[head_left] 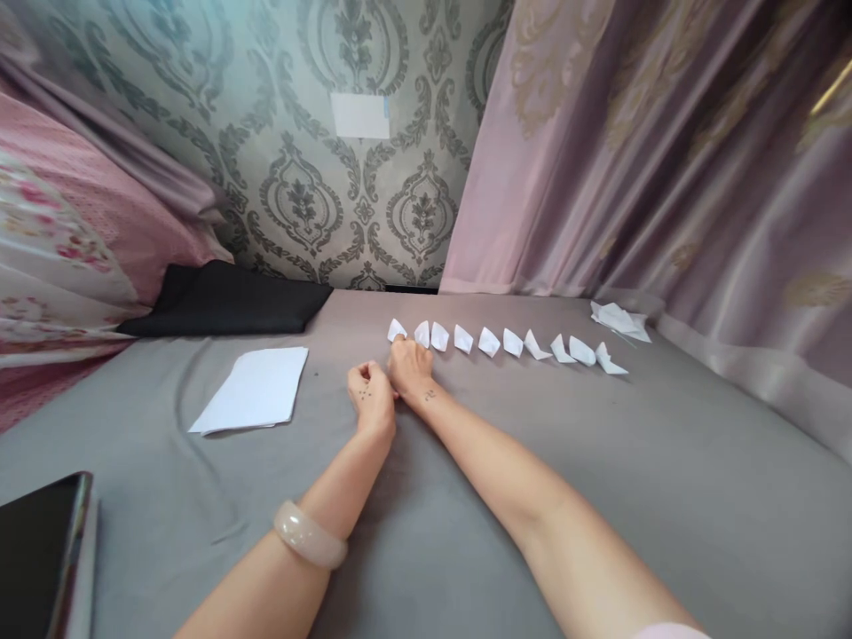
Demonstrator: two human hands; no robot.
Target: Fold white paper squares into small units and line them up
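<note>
Several small folded white paper boats (488,343) stand in a row across the grey bed sheet (506,550). My right hand (409,364) reaches to the row's left end, its fingers closed at the leftmost paper boat (396,328); the exact grip is partly hidden behind the hand. Just left of it and lower, my left hand (373,395) is curled closed near the right wrist. Nothing shows between its fingers. A pale bangle (310,534) sits on the left forearm.
A stack of white paper (256,390) lies to the left. Behind it is a folded black cloth (232,297). More folded white paper (620,320) rests at the far right. A dark-screened device (40,550) occupies the lower left corner. Curtains (565,160) and a patterned wall (359,195) bound the back.
</note>
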